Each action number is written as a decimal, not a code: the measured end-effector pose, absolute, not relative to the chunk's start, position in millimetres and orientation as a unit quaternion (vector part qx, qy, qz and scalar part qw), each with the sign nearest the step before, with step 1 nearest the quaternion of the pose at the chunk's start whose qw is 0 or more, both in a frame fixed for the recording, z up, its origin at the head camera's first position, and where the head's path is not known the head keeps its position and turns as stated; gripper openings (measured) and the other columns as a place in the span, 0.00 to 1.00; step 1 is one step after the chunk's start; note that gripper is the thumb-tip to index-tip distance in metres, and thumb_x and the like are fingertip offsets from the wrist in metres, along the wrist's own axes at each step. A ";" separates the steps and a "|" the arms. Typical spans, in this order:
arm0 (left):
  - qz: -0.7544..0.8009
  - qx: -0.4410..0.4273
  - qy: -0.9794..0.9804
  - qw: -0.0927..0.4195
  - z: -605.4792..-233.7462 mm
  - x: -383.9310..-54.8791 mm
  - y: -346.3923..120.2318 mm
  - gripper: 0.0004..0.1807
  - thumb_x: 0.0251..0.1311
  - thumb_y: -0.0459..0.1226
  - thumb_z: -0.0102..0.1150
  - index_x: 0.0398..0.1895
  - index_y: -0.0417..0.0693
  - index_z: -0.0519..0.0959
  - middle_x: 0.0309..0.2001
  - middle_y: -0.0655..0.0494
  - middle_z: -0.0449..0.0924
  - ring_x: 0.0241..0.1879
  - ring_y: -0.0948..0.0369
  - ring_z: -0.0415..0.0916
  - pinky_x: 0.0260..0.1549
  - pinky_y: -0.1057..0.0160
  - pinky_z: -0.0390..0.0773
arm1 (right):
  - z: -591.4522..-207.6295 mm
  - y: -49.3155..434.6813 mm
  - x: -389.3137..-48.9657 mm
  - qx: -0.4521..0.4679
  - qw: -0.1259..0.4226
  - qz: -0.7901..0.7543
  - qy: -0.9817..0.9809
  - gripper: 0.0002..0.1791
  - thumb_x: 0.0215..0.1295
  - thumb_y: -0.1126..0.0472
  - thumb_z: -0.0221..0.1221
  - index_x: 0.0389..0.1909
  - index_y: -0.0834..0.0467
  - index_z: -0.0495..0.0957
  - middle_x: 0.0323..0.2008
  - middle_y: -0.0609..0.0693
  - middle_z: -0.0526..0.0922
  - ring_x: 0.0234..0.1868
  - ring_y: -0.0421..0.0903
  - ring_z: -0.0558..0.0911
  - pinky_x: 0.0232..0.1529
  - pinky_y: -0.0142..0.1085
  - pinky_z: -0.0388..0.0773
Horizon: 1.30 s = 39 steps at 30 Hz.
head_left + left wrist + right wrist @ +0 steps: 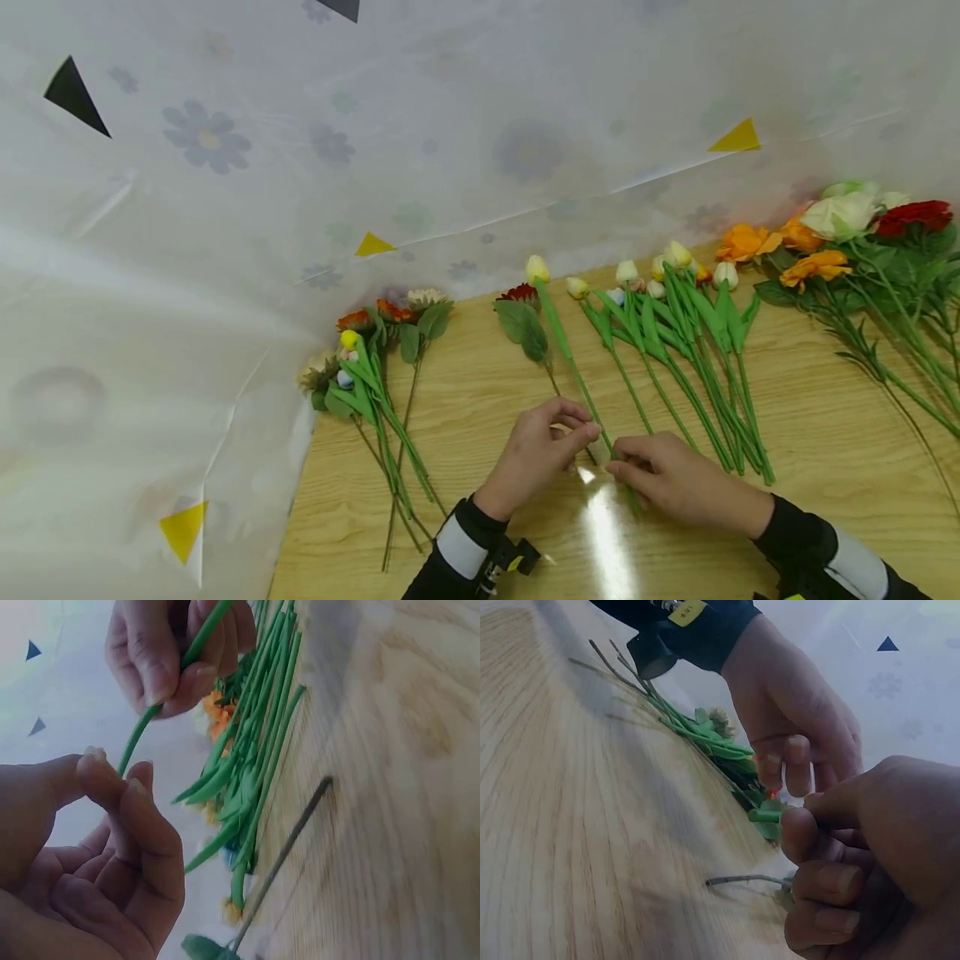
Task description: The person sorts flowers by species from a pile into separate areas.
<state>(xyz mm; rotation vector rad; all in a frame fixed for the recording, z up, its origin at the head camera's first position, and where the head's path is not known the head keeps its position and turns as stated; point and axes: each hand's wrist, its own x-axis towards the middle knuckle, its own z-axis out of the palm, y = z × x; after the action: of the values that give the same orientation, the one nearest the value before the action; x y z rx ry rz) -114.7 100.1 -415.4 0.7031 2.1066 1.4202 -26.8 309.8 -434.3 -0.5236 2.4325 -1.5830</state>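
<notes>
A pale yellow tulip (pixel 537 269) with a long green stem (pixel 577 379) slants up and away from me in the head view. My left hand (pixel 542 450) pinches this stem between thumb and fingertips; in the left wrist view the stem (pixel 136 735) runs into those fingertips. Lower down, the right hand (pixel 678 479) grips the same stem between thumb and curled fingers. The stem's cut end (pixel 765 815) sticks out past the right fingers in the right wrist view. Just left of the tulip lies a dark red flower (pixel 519 293) with broad leaves.
Several tulips (pixel 705 367) lie in a row right of the hands. Orange flowers (pixel 748 242), a white rose (pixel 840 217) and a red flower (pixel 913 218) lie far right. A mixed bunch (pixel 367 379) lies left on the wooden table (pixel 345 492). A patterned sheet (pixel 465 108) hangs behind.
</notes>
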 end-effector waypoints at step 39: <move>0.061 0.036 0.997 0.039 -425.4 -151.9 -61.3 0.33 0.65 0.46 0.69 0.07 0.53 0.60 0.10 0.63 0.50 0.10 0.64 0.53 0.12 0.67 0.50 | -445.6 370.2 -28.5 0.025 0.040 -0.315 0.948 0.23 0.79 0.50 0.55 0.19 0.50 0.73 0.13 0.42 0.63 0.14 0.37 0.60 0.20 0.30 0.55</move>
<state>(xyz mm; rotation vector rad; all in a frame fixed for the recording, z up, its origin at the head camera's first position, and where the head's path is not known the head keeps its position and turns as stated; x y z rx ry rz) -151.9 -61.3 -425.4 0.1097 3.0551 0.1876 -28.5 370.2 -445.6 0.0775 2.9050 -0.9655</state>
